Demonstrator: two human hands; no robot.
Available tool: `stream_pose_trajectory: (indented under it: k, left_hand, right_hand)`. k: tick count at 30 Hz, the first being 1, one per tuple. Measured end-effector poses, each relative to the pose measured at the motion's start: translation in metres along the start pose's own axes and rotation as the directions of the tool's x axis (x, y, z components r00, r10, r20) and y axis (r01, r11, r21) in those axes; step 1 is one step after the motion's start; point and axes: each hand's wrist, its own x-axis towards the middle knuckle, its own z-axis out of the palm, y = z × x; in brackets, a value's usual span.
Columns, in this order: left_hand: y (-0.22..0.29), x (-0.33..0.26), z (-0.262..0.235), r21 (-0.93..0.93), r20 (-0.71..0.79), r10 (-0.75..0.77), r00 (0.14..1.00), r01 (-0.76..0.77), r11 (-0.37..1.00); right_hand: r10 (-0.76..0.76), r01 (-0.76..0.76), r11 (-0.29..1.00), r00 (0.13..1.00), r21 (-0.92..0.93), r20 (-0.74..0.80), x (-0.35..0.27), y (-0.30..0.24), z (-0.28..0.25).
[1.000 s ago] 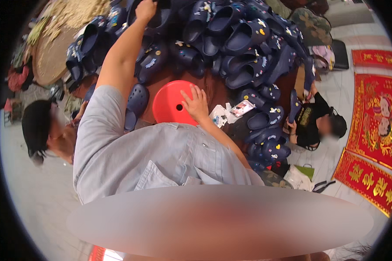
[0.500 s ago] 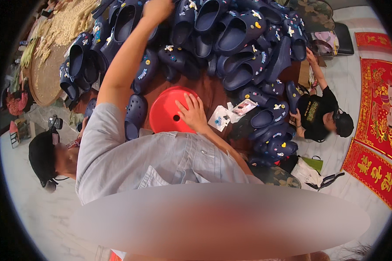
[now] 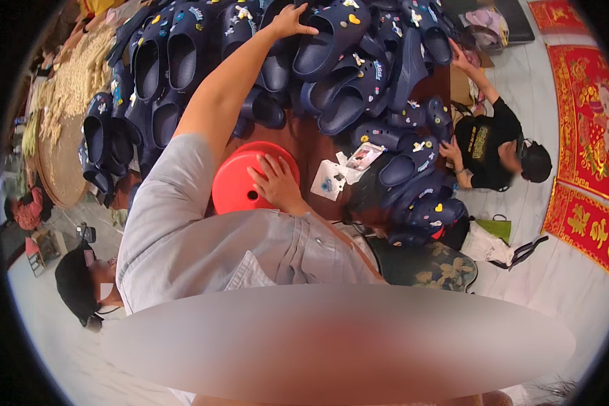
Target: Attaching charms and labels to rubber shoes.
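Note:
My left hand (image 3: 292, 21) reaches far over a heap of navy blue clogs (image 3: 183, 61). Its thumb and fingers are spread, at the edge of a clog with white and yellow charms (image 3: 331, 44). Whether it touches that clog I cannot tell. Close to my body, my right hand (image 3: 277, 183) lies open, fingers apart, on top of a round red plastic stool (image 3: 233, 176) with a hole in its middle. Right of the stool, a white card (image 3: 327, 181) and a small clear packet (image 3: 364, 157) lie on the brown-red tabletop (image 3: 311, 145).
At the right, a person in black (image 3: 487, 149) has both hands by the clogs. Another person in a black cap (image 3: 81, 281) is at the left. A round tray (image 3: 54, 166) with pale pieces stands behind. A patterned chair seat (image 3: 426, 267) is at the lower right.
My left hand has moved right across the clogs, and its fingers are now spread. My right hand stays on the red stool. The whole view has shifted a little.

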Motion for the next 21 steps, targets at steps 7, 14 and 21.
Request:
stream_pose_trajectory:
  k: [7, 14, 21]
  left_hand:
    - [0.117, -0.002, -0.038, 0.158, -0.069, -0.230, 0.971, 0.238, 0.958]
    - [0.148, -0.046, -0.103, 0.188, -0.193, -0.167, 0.967, 0.203, 0.961]
    - [0.180, -0.167, -0.188, 0.314, -0.231, -0.062, 0.971, 0.135, 0.940]
  right_hand:
    - [0.010, -0.010, 1.000, 1.000, -0.025, 0.003, 0.002, 0.001, -0.006]
    - [-0.027, 0.024, 0.998, 0.998, -0.051, -0.050, 0.005, 0.001, 0.000]
    - [0.060, -0.012, 0.975, 0.976, 0.221, -0.211, -0.001, 0.026, 0.015]
